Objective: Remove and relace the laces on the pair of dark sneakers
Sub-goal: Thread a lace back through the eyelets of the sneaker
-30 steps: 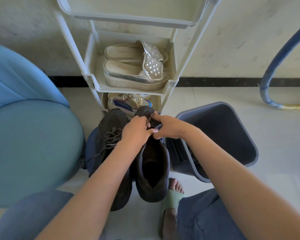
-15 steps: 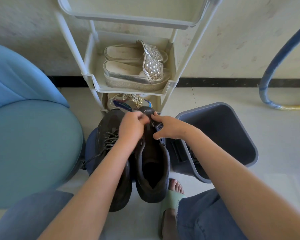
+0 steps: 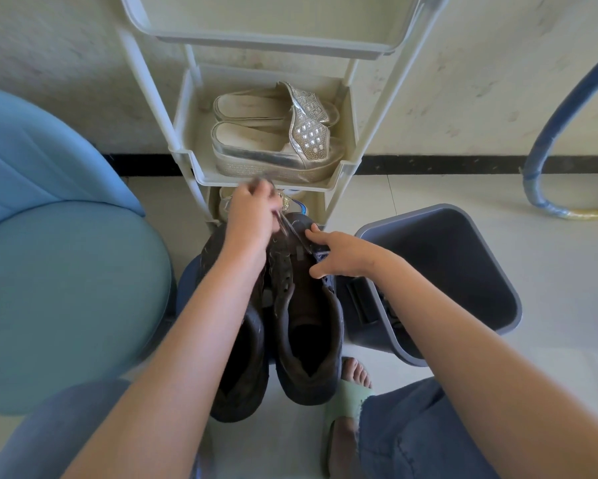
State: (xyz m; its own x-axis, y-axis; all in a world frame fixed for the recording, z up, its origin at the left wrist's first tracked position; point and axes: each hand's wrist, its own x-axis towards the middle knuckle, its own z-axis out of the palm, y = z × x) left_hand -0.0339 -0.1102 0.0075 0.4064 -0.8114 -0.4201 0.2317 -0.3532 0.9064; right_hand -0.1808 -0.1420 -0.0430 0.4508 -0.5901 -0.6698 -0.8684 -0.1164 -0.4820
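Left grip (image 3: 252, 216) apparently pinches the blurred lace (image 3: 285, 225); right grip (image 3: 345, 253) touches sneaker (image 3: 307, 326).

Bright, even light, soft shadows, wide-angle bowing at edges, motion blur on left hand (image 3: 251, 216).

left hand (image 3: 252, 216): farther forward, fingers curled, pinching a lace (image 3: 285, 227) | right hand (image 3: 342, 252): lower, fingers spread and relaxed, palm down | both forearms bare, extended forward
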